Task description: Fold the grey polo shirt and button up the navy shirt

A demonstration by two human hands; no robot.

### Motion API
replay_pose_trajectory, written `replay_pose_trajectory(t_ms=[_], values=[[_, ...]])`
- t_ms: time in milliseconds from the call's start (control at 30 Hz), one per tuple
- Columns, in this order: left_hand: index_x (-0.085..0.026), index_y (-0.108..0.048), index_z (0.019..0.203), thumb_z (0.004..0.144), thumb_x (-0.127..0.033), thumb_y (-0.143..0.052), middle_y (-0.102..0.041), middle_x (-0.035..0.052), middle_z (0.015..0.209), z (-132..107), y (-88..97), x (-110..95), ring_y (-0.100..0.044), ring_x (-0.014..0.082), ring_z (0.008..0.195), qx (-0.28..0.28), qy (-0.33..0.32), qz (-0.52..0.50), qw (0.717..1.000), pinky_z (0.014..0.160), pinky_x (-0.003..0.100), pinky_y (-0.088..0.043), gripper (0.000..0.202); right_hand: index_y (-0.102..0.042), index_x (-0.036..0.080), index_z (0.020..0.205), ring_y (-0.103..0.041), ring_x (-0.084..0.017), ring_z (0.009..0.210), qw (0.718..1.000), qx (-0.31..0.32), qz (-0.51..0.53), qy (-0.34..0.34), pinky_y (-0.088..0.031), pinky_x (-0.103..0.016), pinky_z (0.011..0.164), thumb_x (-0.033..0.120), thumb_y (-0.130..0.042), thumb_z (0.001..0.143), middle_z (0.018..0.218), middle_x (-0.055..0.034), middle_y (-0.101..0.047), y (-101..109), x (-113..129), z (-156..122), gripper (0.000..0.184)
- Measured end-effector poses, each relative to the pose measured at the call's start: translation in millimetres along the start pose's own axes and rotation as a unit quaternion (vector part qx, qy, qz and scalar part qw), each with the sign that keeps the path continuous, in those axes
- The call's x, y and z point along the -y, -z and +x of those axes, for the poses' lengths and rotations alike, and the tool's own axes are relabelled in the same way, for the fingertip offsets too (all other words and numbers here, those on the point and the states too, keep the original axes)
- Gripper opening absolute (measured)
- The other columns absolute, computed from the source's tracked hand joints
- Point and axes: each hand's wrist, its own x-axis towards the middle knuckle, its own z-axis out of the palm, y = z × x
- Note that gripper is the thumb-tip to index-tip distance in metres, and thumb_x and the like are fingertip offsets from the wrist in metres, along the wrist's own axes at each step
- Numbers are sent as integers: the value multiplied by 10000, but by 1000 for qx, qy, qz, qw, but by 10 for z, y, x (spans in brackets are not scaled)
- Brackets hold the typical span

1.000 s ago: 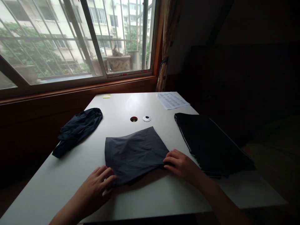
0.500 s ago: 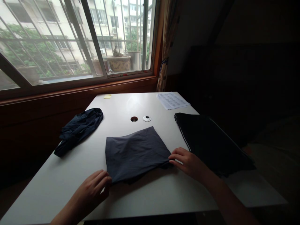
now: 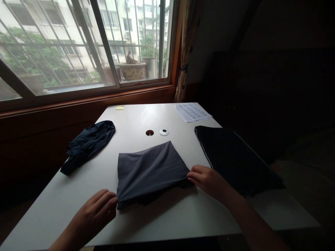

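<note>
A grey folded garment (image 3: 151, 170) lies in front of me on the white table; its exact kind I cannot make out. Soft creases slant across its top layer, and darker fabric shows beneath its near edge. My left hand (image 3: 95, 209) pinches the near left corner, thumb partly hidden behind the fingers. At the near right corner, my right hand (image 3: 205, 179) has its fingertips closed on the cloth. The near edge is drawn out between both hands.
A crumpled dark blue garment (image 3: 90, 144) lies at the table's left edge. On the right is a folded black garment with light piping (image 3: 235, 160). Printed sheets (image 3: 193, 112), a yellow sticky note (image 3: 120, 107), a cable hole (image 3: 149, 133) and a round white cap (image 3: 164, 132) are farther back.
My left hand has moved a little left and down, pulling the near left corner outward. Creases now run diagonally across the grey cloth. My right hand has shifted slightly left, its fingers pressed closer together.
</note>
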Motion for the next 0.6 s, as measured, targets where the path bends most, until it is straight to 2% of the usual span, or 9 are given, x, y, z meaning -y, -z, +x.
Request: replay_pose_trajectory(t_ms=[233,367,467,600], values=[[-205,-624,925,874,-58,-512,-621,37,830,-33,-193,-54,-583,167,758,36,12,-30,999,726,309,-533,192,-636,192,889,-561,-178,820,999,12,-42,30,-426,-290,735,100,-553,909,883,-47,-606,68,-1,-79,125],[-213,-632,909,893,-121,-525,-627,51,874,13,-170,-2,-591,173,787,59,49,-82,994,716,300,-523,143,-634,195,866,-559,-184,816,998,15,-49,32,-430,-301,733,77,-554,889,865,-44,-608,29,-40,-143,145],[-216,-642,970,934,-206,-513,-632,64,948,129,-121,216,-603,183,843,36,123,-89,988,755,309,-513,134,-650,204,892,-563,-191,827,999,16,-30,27,-445,-307,728,87,-566,882,873,-46,-612,19,-35,-143,144],[-204,-647,1084,949,-400,-490,-631,82,1026,406,-222,716,-622,183,787,2,282,-109,953,720,309,-521,285,-663,207,894,-579,-198,867,1000,4,14,28,-481,-317,747,137,-590,888,926,-58,-622,66,18,-94,101]])
